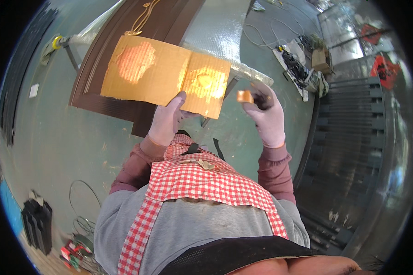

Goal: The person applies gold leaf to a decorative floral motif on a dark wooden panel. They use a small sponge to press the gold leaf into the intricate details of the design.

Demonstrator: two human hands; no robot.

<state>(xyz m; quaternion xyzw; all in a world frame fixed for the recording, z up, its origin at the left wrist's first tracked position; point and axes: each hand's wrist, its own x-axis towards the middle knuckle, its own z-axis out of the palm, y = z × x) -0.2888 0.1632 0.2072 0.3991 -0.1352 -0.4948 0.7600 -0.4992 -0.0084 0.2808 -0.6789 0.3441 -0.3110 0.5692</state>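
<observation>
My left hand, in a pale glove with darker fingertips, grips the near edge of a folded cardboard sheet, thumb on top. The sheet has a crease right of its middle. Two patches of its top layer are torn off, baring the ribs; bright light falls on the right one. To the right and apart from the cardboard, my gloved right hand is closed in a pinch on a small orange-brown piece, blurred, its kind unclear. A dark brown panelled door lies beneath and beyond the cardboard.
Gold-coloured cords lie on the door, and a silvery sheet is beside it. Dark slatted metal panels stand along the right. Back right, a cardboard box is among clutter. Cables and black profiles lie lower left.
</observation>
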